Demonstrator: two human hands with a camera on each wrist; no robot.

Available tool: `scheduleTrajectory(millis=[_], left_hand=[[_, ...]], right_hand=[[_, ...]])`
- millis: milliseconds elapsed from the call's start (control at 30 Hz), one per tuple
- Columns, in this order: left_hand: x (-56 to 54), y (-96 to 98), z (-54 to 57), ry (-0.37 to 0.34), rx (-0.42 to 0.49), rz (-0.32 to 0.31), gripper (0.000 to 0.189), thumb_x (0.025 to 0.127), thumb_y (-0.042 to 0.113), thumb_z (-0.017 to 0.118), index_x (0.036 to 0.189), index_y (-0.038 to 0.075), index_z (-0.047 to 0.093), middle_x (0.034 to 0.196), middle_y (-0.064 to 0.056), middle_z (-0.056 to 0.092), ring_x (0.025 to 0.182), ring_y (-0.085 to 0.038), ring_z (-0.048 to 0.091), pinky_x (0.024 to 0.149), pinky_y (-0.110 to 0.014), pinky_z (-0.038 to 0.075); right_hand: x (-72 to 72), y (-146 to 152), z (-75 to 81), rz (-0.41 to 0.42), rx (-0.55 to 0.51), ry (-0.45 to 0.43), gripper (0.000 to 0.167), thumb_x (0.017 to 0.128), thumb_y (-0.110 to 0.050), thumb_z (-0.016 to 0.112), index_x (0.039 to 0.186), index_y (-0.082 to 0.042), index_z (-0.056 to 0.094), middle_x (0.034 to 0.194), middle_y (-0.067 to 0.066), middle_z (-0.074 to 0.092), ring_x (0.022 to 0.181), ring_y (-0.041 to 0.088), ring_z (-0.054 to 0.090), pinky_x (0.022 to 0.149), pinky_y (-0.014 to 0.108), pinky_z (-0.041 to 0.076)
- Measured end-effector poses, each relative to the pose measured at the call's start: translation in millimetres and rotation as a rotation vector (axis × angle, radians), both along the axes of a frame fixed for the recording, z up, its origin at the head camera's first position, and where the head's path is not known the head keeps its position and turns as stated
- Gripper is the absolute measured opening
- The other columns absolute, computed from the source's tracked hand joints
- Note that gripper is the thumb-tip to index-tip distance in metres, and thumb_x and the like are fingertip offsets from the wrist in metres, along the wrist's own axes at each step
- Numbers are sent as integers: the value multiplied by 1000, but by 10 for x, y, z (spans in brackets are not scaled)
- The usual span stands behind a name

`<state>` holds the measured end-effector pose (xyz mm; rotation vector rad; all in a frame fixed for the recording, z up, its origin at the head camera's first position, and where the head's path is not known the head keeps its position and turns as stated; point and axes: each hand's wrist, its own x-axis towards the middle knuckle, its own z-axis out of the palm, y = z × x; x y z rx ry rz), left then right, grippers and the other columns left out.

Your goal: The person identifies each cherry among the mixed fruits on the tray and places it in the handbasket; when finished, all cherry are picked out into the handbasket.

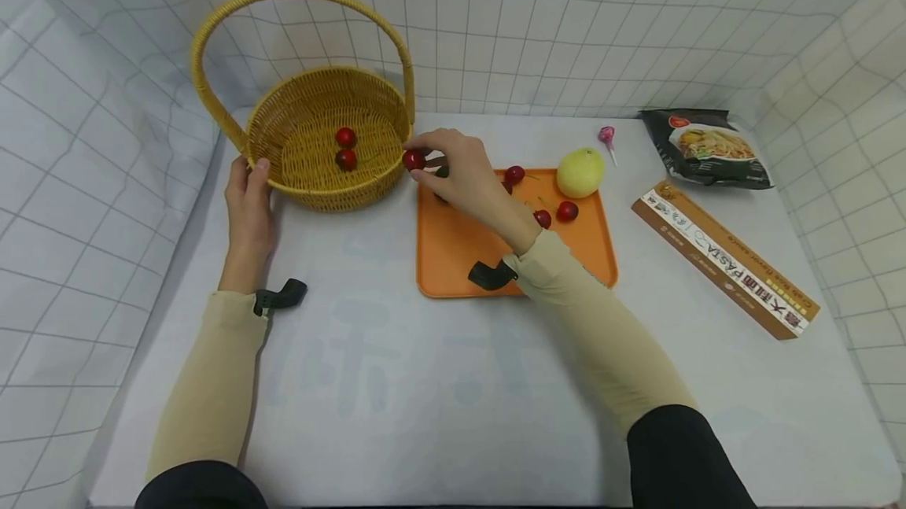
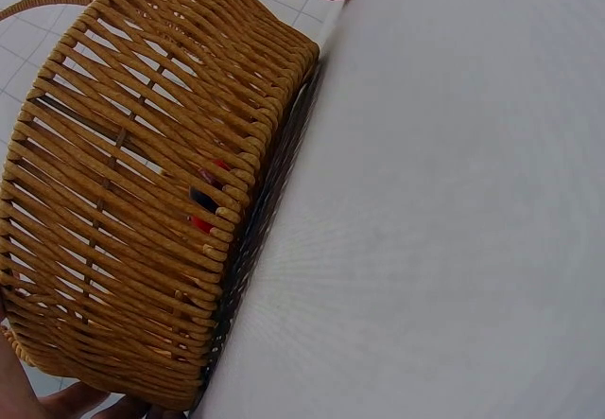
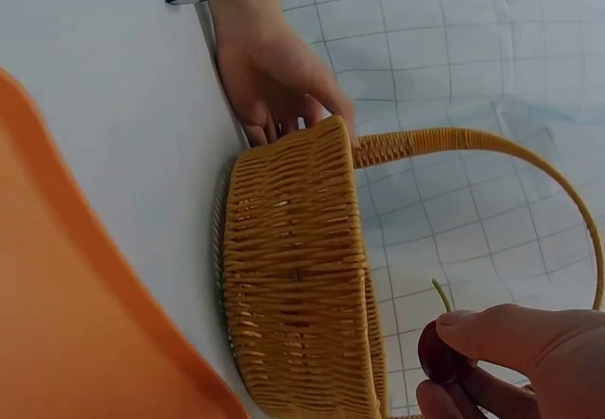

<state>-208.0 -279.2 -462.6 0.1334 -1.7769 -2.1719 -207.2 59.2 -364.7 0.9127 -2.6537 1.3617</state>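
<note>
At the far left, the person's left hand (image 1: 249, 214) grips the left rim of a round, yellow-brown woven basket with a tall arched handle (image 1: 333, 199), thumb on the rim near the handle's foot. Inside, two shiny dark-red cherries (image 1: 346, 149) lie side by side on the basket's floor. By the right rim, the right hand (image 1: 463, 171) pinches a single dark-red cherry with a green stem (image 3: 440, 353) between thumb and fingers, raised off the table. Below that hand is a flat orange rectangular tray (image 1: 446, 261), bearing several more red cherries (image 1: 567, 211) and, at its far right corner, a round yellow-green fruit (image 1: 580, 172). Farther right lie a pink-wrapped lollipop (image 1: 606, 135), a glossy black food packet picturing noodles (image 1: 708, 151) and a long brown cardboard pasta box (image 1: 725, 259), set diagonally.
</note>
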Motion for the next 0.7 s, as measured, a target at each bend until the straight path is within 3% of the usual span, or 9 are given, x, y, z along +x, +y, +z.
scheduleTrajectory(millis=[133, 267, 400, 533, 700], left_hand=[[0, -2, 12, 0, -1, 3, 52, 106, 29, 61, 151, 6, 50, 144, -13, 54, 132, -23, 52, 122, -31, 37], [-3, -4, 23, -1, 0, 7, 51, 106, 28, 61, 151, 5, 50, 142, -11, 55, 131, -22, 52, 121, -31, 37], [-3, -5, 29, 0, 3, 2, 52, 106, 27, 60, 151, 5, 49, 143, -11, 54, 132, -21, 52, 122, -30, 37], [12, -9, 23, -19, -9, -1, 53, 107, 27, 60, 154, 5, 47, 147, -11, 53, 136, -22, 50, 125, -31, 34], [25, -26, 27, -26, -36, 9, 54, 106, 29, 60, 153, 6, 48, 148, -14, 52, 137, -24, 50, 125, -32, 35]], right_hand=[[-60, -201, 28, 8, 28, -10, 37, 99, -9, 74, 135, -3, 69, 135, 12, 69, 118, 24, 69, 97, 24, 59], [-96, -365, 56, 29, 52, -45, 39, 99, -8, 73, 137, -2, 67, 135, 14, 68, 114, 24, 70, 97, 27, 59], [-153, -449, 64, -5, 121, -34, 42, 101, -11, 72, 141, -2, 64, 136, 14, 67, 110, 24, 71, 93, 27, 60], [-194, -404, 43, -84, 181, -12, 48, 102, -15, 70, 147, -3, 59, 139, 13, 66, 117, 26, 65, 95, 27, 57], [-150, -226, 38, -114, 127, 23, 46, 102, -13, 69, 146, -2, 60, 142, 15, 64, 125, 29, 59, 101, 33, 56]])
